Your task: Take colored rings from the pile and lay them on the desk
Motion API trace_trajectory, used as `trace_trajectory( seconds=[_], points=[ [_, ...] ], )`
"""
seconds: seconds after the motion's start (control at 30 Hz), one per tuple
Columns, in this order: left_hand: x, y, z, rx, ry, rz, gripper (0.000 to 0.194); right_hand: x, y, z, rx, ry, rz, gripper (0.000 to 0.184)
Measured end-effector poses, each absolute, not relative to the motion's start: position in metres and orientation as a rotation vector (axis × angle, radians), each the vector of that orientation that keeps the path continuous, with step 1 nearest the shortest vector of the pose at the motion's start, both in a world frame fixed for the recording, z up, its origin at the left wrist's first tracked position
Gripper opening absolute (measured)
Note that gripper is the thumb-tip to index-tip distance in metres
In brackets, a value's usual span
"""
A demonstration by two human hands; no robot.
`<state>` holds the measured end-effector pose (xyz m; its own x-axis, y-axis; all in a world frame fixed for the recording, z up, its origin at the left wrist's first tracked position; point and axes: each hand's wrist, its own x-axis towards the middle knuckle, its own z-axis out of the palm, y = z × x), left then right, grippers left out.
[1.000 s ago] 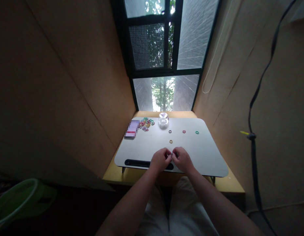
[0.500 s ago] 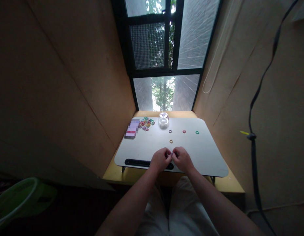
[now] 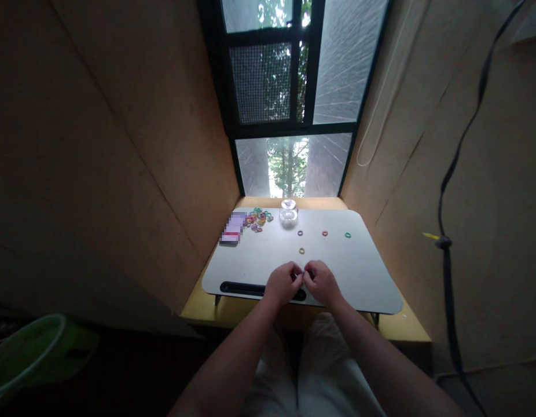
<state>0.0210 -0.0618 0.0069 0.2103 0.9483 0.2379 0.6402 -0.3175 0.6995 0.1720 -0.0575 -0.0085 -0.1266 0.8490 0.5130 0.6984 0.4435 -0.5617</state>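
Over the front part of the white folding table [image 3: 246, 263], my left hand [image 3: 285, 281] and my right hand [image 3: 321, 282] meet fingertip to fingertip. Both are closed in a pinch around something tiny, of which only a purplish speck shows between them. Just beyond my fingers lies a yellow ring [image 3: 301, 251], like a small hair tie. Farther back, a dark purple ring [image 3: 300, 233], a red ring [image 3: 325, 234] and a green ring [image 3: 348, 235] lie spaced out in a row.
A heap of mixed coloured rings [image 3: 260, 218] sits at the back left, beside a blurred-out phone-like object [image 3: 234, 227]. A clear round container [image 3: 288, 217] stands at the back. The table has a black slot [image 3: 242, 287] along its front edge. Walls flank both sides.
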Motion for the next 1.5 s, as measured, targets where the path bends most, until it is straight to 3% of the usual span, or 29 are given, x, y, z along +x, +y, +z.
trace_trajectory(
  seconds=[1.5],
  points=[
    [0.0202,-0.0608,0.0085,2.017,1.448,0.913,0.011,0.1722,-0.0552,-0.0115,-1.326,-1.866,0.254,0.006]
  ],
)
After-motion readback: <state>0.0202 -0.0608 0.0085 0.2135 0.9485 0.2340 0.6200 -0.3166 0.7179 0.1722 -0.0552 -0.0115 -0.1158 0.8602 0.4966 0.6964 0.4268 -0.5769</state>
